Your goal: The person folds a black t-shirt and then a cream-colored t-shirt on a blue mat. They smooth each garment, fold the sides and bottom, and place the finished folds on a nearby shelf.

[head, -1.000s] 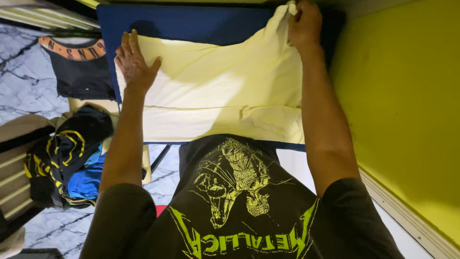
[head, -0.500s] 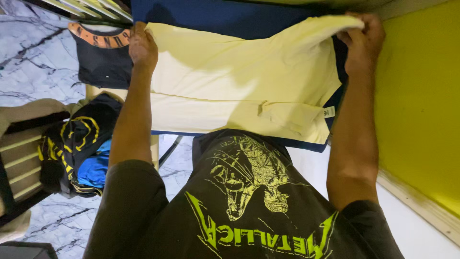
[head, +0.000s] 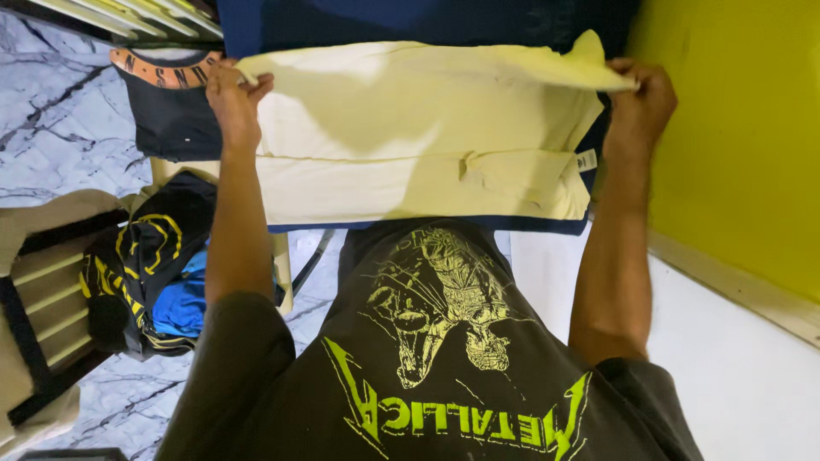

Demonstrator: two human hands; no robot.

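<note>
A blue-covered desk (head: 410, 21) is filling the upper middle of the frame, and a pale yellow garment (head: 410, 162) is lying on it.

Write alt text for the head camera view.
Both hands lift the far edge of a pale yellow garment lying on a dark blue surface: left hand at one corner, right hand at the other. Dark clothes are piled on a chair at left.

Wearer: dark charcoal short-sleeved T-shirt (head: 444, 358), filling the lower centre of the frame. Chest print in yellow-green: skeletal, skull-like figure, with angular block lettering beneath it. Sleeves end above the elbows; both forearms bare. Left hand (head: 232, 98) and right hand (head: 642, 101): no rings, watch or gloves visible.
</note>
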